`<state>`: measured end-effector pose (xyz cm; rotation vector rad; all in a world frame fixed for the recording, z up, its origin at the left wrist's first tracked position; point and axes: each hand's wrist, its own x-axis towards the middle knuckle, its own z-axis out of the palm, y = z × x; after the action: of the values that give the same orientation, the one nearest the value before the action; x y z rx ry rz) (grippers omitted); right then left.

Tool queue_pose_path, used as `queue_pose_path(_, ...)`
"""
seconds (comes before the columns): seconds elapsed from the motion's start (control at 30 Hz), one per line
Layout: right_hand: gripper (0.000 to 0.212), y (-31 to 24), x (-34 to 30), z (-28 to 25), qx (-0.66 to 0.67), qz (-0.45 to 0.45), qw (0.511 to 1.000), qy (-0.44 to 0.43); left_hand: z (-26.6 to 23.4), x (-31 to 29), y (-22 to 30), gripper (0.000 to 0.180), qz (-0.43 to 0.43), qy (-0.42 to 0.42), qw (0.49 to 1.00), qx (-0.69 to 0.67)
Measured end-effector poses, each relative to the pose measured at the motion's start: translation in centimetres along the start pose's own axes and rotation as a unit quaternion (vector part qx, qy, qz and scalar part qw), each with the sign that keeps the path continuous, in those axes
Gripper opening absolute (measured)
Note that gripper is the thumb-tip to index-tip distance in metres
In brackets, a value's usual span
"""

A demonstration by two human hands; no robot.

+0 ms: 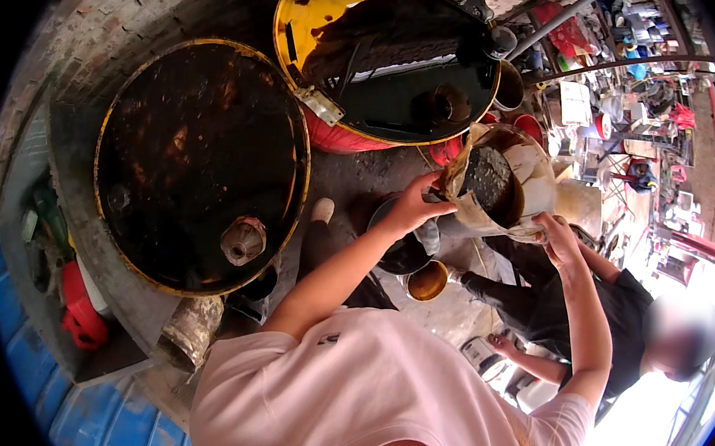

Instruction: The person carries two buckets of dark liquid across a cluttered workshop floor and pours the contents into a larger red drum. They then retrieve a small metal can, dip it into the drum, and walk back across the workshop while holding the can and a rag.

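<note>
Both my hands are at an open, pale paper-like sack (535, 169) with crumpled edges, which holds a dark grey, lumpy material (488, 179). My left hand (415, 205) pinches the near left edge of it between thumb and fingers. On the near right edge, my right hand (561, 240) is closed on the rim. Whether a bucket stands inside or under the sack cannot be made out. Just beyond is a yellow-rimmed drum (288, 36) with dark, shiny liquid, and a small round can (450, 103) sits in it.
To the left stands a drum with a dark, stained top (196, 154), bearing a small capped container (243, 241). A dark bucket (405, 253) and a brownish pot (428, 280) are on the floor below my arms. Another person (591, 314) in dark clothes is close on the right.
</note>
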<state>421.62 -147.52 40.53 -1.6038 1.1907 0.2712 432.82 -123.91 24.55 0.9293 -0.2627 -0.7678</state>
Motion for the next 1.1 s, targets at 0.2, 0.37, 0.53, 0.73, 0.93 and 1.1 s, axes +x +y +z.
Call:
queue_pose_path(0.2, 0.026, 0.0, 2.1, -1.6, -0.083, 0.028, 0.996, 0.002, 1.1, 1.6, -1.1, 0.049, 0.006, 0.041, 0.999, 0.024)
queue_pose_path(0.37, 0.027, -2.7, 2.3, -1.1, -0.077, 0.024, 0.996, -0.030, 1.5, 2.3, -0.6, 0.044, 0.013, 0.047, 0.998, 0.035)
queue_pose_path(0.53, 0.027, -5.1, 2.3, -0.4, -0.101, 0.002, 0.994, -0.031, 2.2, 2.7, -0.7, 0.037, 0.009, 0.067, 0.997, 0.025)
queue_pose_path(0.73, 0.028, -6.5, 2.6, 0.0, -0.117, -0.030, 0.993, 0.004, 2.3, 3.2, -0.5, 0.038, -0.057, 0.043, 0.997, 0.007)
queue_pose_path(0.93, 0.032, -7.4, 3.8, -0.3, -0.163, -0.033, 0.986, 0.026, 2.8, 3.4, -0.1, 0.032, -0.054, 0.055, 0.997, -0.008)
queue_pose_path(1.1, 0.035, -7.5, 4.3, -0.6, -0.161, -0.046, 0.985, 0.029, 3.4, 3.3, 0.5, 0.027, -0.049, 0.071, 0.996, -0.021)
